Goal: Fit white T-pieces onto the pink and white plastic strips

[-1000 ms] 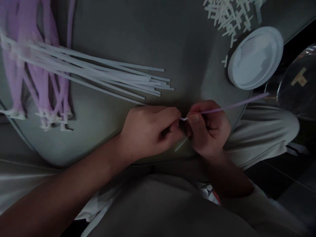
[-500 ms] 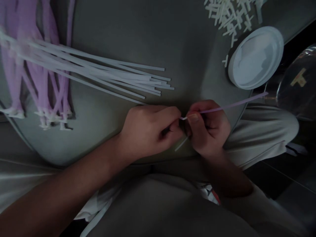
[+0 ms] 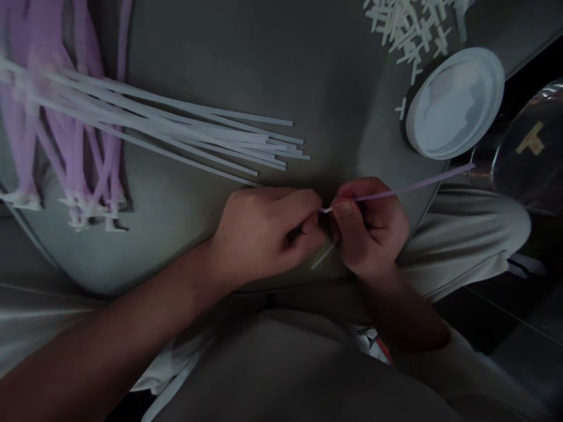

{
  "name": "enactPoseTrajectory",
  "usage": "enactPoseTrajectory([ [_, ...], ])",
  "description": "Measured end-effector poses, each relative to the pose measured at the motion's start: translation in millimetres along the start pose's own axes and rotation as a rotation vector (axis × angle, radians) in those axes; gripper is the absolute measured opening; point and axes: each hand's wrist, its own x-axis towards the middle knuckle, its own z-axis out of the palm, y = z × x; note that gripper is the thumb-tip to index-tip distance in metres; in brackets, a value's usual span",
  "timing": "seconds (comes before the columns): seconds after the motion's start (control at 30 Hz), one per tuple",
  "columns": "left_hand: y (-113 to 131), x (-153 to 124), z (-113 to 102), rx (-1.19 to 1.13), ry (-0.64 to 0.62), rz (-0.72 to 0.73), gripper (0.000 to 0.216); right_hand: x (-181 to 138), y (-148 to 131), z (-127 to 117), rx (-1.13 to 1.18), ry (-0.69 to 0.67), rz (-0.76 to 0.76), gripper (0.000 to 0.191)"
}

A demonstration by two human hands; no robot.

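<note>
A purple strip (image 3: 417, 182) is pinched by fingers of the right hand (image 3: 373, 225), a thin bent piece (image 3: 326, 210) by the left hand (image 3: 266, 231). Both are best steadied close to the bend.

Colours as I see them in this dim room, placed by the round lid (image 3: 410, 133): lid white, pale pinkish and bluish patches inside. Tabletop (image 3: 246, 53) beneath it plain grey-green. Above lid, T-shaped connectors (image 3: 407, 28) cream-white. Just below lid, lone strip (image 3: 422, 183) plain lilac. Left of lid, thin strips (image 3: 176, 124) white; farther left, wider mauve bands (image 3: 73, 149), off-white at their lower ends. Right of lid, round vessel (image 3: 523, 181) dark silvery, marked tan. Well below lid, trousers (image 3: 479, 234) light grey-beige; floor (image 3: 514, 351) near-black, thin paler lines
</note>
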Motion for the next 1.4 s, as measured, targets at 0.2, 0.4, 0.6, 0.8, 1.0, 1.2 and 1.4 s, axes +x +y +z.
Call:
enactPoseTrajectory([
  [0.2, -0.1, -0.4, -0.4, -0.003, 0.001, 0.01, 0.017, -0.8, -0.1, -0.9, 0.035, -0.002, 0.027, 0.002],
  [0.4, -0.1, -0.1, -1.9, -0.005, -0.018, -0.004, 0.015, -0.2, -2.1, 0.0, 0.001, -0.002, 0.014, 0.005],
  [0.6, -0.1, 0.0, -1.6, 0.029, -0.019, 0.006, 0.018, -0.5, 0.3, 0.7, -0.034, 0.002, -0.015, 0.008],
  [0.8, 1.1, 0.2, -0.9, -0.013, 0.02, -0.004, 0.017, -2.0, 2.2, -1.2, 0.002, 0.013, 0.003, 0.01],
  [1.0, 1.4, 1.1, -5.3, -0.036, -0.024, -0.017, 0.016, -1.9, 0.6, -2.3, 0.044, 0.014, -0.004, 0.004],
  [1.2, 1.3, 1.2, -6.9, -0.051, -0.045, -0.031, 0.015, -2.0, 2.0, -3.0, 0.051, -0.001, -0.023, 0.004],
  [1.4, 0.9, 0.8, -5.6, -0.038, -0.033, -0.012, 0.015, -1.3, 1.6, -1.2, 0.095, 0.017, -0.041, 0.005],
])
